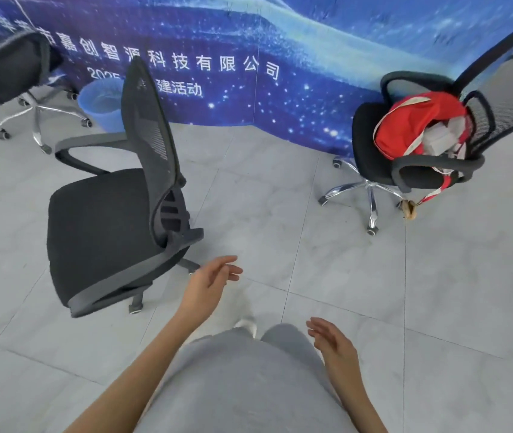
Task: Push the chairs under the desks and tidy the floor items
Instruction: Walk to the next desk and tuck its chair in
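Black mesh chair point(114, 214) stands loose at 10 o'clock, no desk in view. Chair with red bag point(417, 126) at 2 o'clock, third chair point(8, 67) at 11. Left hand point(208, 284) and right hand point(331, 342) empty, fingers relaxed apart. Judged: pushing not done.

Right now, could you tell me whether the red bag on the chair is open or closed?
Open: the red bag gapes at the top, with pale items showing inside.
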### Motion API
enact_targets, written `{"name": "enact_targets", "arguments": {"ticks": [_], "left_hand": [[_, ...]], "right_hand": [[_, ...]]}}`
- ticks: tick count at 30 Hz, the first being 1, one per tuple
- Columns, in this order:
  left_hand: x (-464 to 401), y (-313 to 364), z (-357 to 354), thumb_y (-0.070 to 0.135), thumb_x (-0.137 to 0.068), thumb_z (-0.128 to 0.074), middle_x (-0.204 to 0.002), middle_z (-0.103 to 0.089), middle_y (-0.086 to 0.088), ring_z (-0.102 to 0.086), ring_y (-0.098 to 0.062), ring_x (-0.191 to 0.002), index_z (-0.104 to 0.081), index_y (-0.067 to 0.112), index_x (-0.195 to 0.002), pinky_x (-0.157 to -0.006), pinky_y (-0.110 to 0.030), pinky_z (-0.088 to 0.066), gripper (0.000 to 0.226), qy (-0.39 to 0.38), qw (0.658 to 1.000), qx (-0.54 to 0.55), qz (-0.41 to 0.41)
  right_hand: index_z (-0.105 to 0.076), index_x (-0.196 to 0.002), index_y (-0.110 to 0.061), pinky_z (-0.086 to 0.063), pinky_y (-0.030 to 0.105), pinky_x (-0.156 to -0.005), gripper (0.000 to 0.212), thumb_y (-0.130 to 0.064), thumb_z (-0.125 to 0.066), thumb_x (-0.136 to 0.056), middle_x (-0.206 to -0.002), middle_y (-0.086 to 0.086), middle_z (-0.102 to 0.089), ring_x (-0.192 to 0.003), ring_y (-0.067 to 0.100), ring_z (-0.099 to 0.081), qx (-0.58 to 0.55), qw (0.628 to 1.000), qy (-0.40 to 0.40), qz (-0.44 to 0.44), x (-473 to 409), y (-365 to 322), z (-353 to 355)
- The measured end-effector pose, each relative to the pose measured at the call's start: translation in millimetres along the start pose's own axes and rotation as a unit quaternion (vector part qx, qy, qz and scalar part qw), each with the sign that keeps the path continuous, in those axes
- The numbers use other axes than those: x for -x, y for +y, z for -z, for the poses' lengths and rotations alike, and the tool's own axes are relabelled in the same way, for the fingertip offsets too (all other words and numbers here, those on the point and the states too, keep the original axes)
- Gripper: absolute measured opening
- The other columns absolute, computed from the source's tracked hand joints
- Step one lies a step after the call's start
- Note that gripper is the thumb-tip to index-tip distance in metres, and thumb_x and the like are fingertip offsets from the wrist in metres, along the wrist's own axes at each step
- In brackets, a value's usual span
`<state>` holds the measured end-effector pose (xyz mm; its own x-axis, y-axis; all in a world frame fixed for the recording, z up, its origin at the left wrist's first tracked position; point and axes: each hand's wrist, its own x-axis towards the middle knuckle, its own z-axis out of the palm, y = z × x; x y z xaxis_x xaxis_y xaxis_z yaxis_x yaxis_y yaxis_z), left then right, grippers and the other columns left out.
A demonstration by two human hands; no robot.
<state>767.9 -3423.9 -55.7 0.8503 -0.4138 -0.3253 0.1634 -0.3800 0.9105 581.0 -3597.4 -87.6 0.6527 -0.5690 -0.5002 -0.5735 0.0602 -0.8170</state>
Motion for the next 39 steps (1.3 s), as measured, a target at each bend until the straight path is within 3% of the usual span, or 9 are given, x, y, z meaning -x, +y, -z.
{"name": "enact_targets", "arguments": {"ticks": [6,10,13,16,20,27,33,37,39], "left_hand": [[-138.0,80.5,-37.5,0.008,-0.097,-0.037,-0.092,-0.068,0.008,-0.065,-0.005,-0.084,-0.057,0.02,-0.11,-0.076,-0.015,-0.048,0.027,-0.021,0.999,-0.005,-0.039],[-199.1,89.7,-62.2,0.006,-0.096,-0.038,-0.089,-0.069,0.008,-0.065,-0.005,-0.081,-0.058,0.021,-0.106,-0.075,-0.014,-0.048,0.027,0.037,0.999,0.022,-0.004],[-228.7,82.6,-74.5,0.004,-0.096,-0.038,-0.081,-0.072,0.011,-0.065,-0.003,-0.078,-0.059,0.026,-0.1,-0.071,-0.01,-0.047,0.031,0.13,0.988,0.059,0.053],[-240.1,81.7,-82.7,0.002,-0.096,-0.039,-0.084,-0.07,0.02,-0.065,-0.007,-0.077,-0.059,0.029,-0.096,-0.071,-0.015,-0.049,0.033,0.255,0.954,0.103,0.119],[-256.1,99.4,-90.0,0.002,-0.095,-0.039,-0.08,-0.072,0.006,-0.066,-0.006,-0.078,-0.06,0.028,-0.095,-0.074,-0.026,-0.05,0.033,0.381,0.897,0.144,0.172],[-308.5,133.9,-42.4,0.005,-0.094,-0.043,-0.093,-0.068,0.016,-0.064,-0.001,-0.082,-0.06,0.027,-0.099,-0.072,-0.012,-0.047,0.028,0.543,0.82,0.114,0.143],[-327.5,150.9,35.8,0.001,-0.09,-0.049,-0.103,-0.063,0.013,-0.059,0.002,-0.091,-0.061,0.016,-0.107,-0.074,-0.007,-0.044,0.026,0.694,0.709,-0.031,0.124],[-324.1,138.5,68.0,0.014,-0.087,-0.059,-0.114,-0.06,0.004,-0.054,-0.012,-0.105,-0.058,0.015,-0.116,-0.088,-0.018,-0.04,0.029,0.649,0.707,-0.146,0.24],[-324.2,128.1,72.5,0.029,-0.085,-0.063,-0.114,-0.063,0.002,-0.056,-0.017,-0.107,-0.059,0.015,-0.116,-0.089,-0.027,-0.044,0.034,0.6,0.717,-0.184,0.303]], "right_hand": [[-0.065,-0.093,-0.025,-0.048,0.036,-0.093,0.03,0.002,-0.052,-0.087,-0.099,-0.008,-0.07,-0.088,0.0,-0.064,-0.014,1.0,0.018,-0.005,-123.1,-59.4,32.9],[-0.065,-0.087,-0.034,-0.049,0.035,-0.09,0.027,-0.009,-0.057,-0.083,-0.089,-0.014,-0.072,-0.096,0.014,-0.065,0.027,0.997,-0.067,0.02,-235.8,-115.6,43.3],[-0.065,-0.09,-0.025,-0.051,0.023,-0.084,0.02,-0.013,-0.055,-0.079,-0.097,0.0,-0.072,-0.093,0.014,-0.066,0.049,0.985,-0.155,0.059,-321.8,-181.1,45.6],[-0.062,-0.095,-0.021,-0.049,0.016,-0.076,0.032,0.006,-0.047,-0.088,-0.099,0.005,-0.069,-0.088,0.009,-0.066,0.092,0.957,-0.253,0.107,-392.5,-250.4,31.1],[-0.061,-0.096,-0.021,-0.047,0.013,-0.078,0.033,0.007,-0.044,-0.089,-0.095,0.0,-0.067,-0.081,-0.001,-0.065,0.127,0.913,-0.355,0.157,-455.3,-331.4,-13.7],[-0.06,-0.092,-0.03,-0.047,0.011,-0.073,0.041,0.008,-0.045,-0.088,-0.094,-0.006,-0.068,-0.081,-0.001,-0.065,0.185,0.813,-0.495,0.242,-496.6,-411.5,-142.7],[-0.061,-0.111,-0.016,-0.043,0.009,-0.083,0.035,0.005,-0.05,-0.085,-0.107,-0.002,-0.065,-0.097,0.005,-0.06,0.268,0.666,-0.558,0.416,-488.9,-465.2,-250.3],[-0.057,-0.121,-0.008,-0.03,0.011,-0.095,0.04,-0.008,-0.054,-0.082,-0.12,0.005,-0.06,-0.111,0.013,-0.049,0.299,0.483,-0.546,0.616,-477.7,-491.6,-311.7],[-0.055,-0.124,-0.01,-0.037,0.018,-0.097,0.045,-0.015,-0.056,-0.079,-0.124,0.004,-0.058,-0.116,0.014,-0.048,0.305,0.372,-0.558,0.676,-472.5,-496.8,-339.8]]}}
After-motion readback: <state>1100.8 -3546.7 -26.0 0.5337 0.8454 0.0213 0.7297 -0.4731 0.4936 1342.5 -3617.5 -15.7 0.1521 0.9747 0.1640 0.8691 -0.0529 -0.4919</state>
